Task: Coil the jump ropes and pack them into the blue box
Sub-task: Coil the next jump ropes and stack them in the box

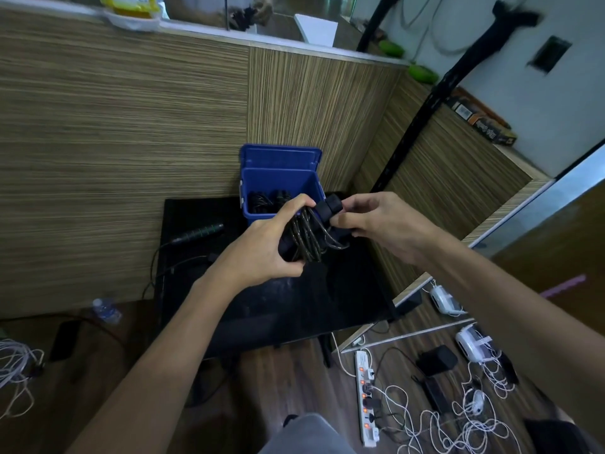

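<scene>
Both forearms reach forward over the black table (pixel 327 299), meeting just in front of the open blue box (pixel 278 178), which already holds dark coiled ropes. The left hand (pixel 265 247) curls its fingers and thumb around a coiled jump rope (pixel 309 237), while the right hand (pixel 373 217) pinches what seem to be its black handles (pixel 329 206). Another jump rope (pixel 199 232) lies uncoiled on the table's left side.

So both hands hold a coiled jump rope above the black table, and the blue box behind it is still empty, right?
Not quite. The head view shows the blue box already has dark coiled ropes in it. The rest holds: the left hand and right hand hold a coiled jump rope above the black table.
</scene>
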